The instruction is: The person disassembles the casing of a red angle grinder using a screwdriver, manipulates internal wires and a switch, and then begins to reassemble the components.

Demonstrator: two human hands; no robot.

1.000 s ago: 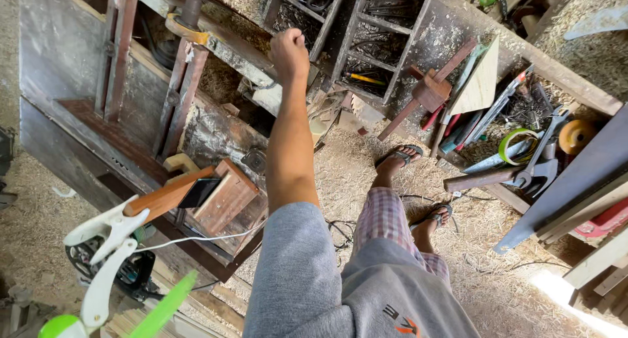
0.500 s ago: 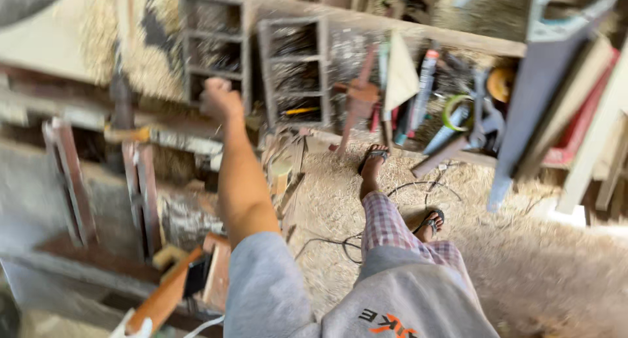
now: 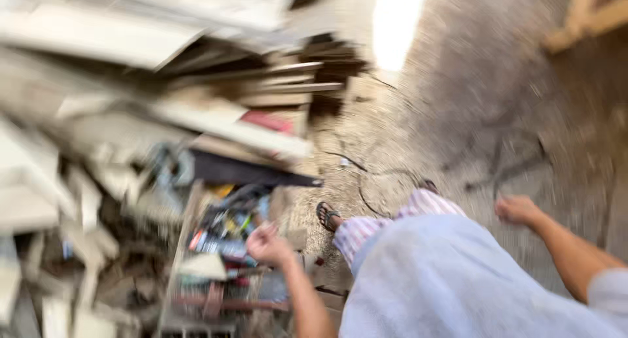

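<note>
Reaching: left hand [image 3: 269, 246] nr blurred tool clutter [image 3: 226, 236], right hand [image 3: 517, 209] apart; grip unclear

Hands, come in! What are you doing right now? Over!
Left hand empty, fingers loosely curled, over the cluttered tool tray. Right hand empty, out over the sawdust floor. Picture blurred; stacked wood planks beyond the tray.

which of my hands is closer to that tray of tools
Left. Your left hand hovers at the edge of the tray of tools; your right hand is far off on your other side, over the sawdust floor.
</note>
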